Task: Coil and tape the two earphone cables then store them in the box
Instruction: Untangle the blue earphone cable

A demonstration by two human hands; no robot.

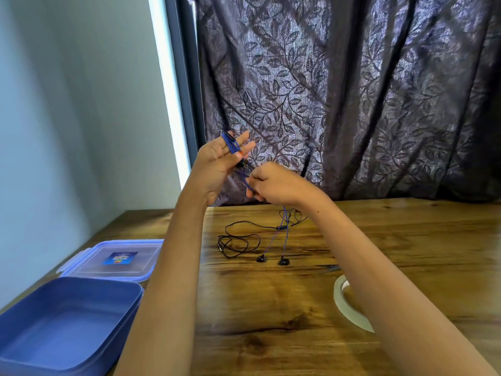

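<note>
Blue earphone cable (pixel 233 145) — looped round the straight, spread fingers (pixel 242 138) of the left hand (pixel 219 164), serving as a spool; slack pinched in the right hand (pixel 273 185) to feed turns taut, earbuds (pixel 283 261) down on the table (pixel 271 308). Black earphone cable (pixel 238 242) loose beyond, box (pixel 67 321) open for storing.

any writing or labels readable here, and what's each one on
Sticker on the clear lid: blue with pale lettering and a coloured patch, too blurred to read.
Blue box, tape roll, blue earphone cable, black earphone cable: no text visible.
Nothing in this view can be quoted.
</note>
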